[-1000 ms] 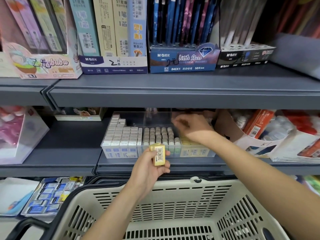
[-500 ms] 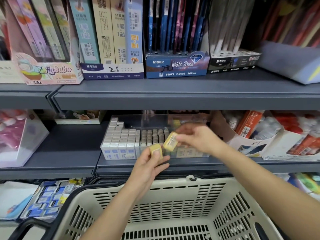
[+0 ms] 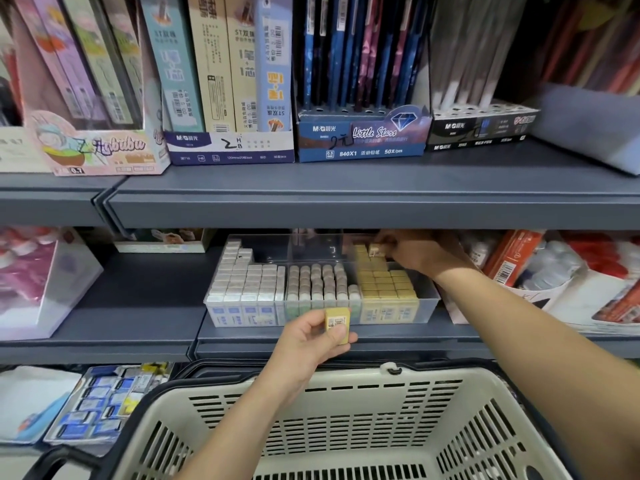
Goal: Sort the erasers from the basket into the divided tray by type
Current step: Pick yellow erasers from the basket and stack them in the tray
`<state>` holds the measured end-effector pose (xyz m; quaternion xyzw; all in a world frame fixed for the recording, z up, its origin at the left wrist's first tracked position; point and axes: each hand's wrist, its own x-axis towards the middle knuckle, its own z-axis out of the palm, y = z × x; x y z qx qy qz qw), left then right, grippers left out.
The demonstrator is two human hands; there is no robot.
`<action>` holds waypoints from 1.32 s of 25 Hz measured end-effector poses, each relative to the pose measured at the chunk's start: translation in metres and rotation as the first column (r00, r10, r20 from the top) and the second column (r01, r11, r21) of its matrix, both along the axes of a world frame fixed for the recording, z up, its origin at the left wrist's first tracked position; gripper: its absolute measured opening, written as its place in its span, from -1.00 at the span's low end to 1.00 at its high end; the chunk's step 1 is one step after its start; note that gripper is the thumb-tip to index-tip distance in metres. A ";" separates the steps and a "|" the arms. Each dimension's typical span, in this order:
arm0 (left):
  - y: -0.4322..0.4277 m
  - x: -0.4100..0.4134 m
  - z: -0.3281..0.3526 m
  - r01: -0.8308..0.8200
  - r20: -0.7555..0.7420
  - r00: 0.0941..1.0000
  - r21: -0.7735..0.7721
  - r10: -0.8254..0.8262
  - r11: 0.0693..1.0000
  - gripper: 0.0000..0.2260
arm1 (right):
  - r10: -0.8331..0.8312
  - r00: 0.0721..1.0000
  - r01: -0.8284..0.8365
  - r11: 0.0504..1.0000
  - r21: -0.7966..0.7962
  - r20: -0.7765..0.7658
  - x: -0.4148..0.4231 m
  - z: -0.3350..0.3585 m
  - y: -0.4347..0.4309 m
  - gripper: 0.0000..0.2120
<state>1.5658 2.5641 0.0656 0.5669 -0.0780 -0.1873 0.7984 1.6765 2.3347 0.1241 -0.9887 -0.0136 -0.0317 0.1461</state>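
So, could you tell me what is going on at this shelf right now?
A person is sorting erasers into a clear divided tray on the shelf. The right hand reaches to the back of the tray's right compartment, placing a yellow eraser among the yellow ones. The left hand holds another yellow eraser in front of the tray, above the basket.

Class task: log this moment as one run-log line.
left hand: holds yellow eraser | right hand: placing eraser in tray, yellow section | basket: below
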 end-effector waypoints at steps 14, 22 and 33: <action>-0.008 -0.004 0.009 -0.078 0.025 0.997 0.093 0.076 0.993 -0.85 | 0.306 0.952 -0.295 0.893 0.341 0.025 -0.100 0.021 0.059 -0.73; 0.018 -0.001 0.028 -0.497 0.565 0.794 0.395 0.222 0.773 -0.81 | 0.007 1.000 0.007 0.903 0.429 -0.030 -0.082 0.035 0.034 -0.82; 0.047 0.012 -0.001 -0.701 0.756 0.654 0.616 -0.020 0.359 -0.62 | -0.189 0.944 0.235 0.961 0.148 -0.271 -0.007 0.009 0.001 -0.57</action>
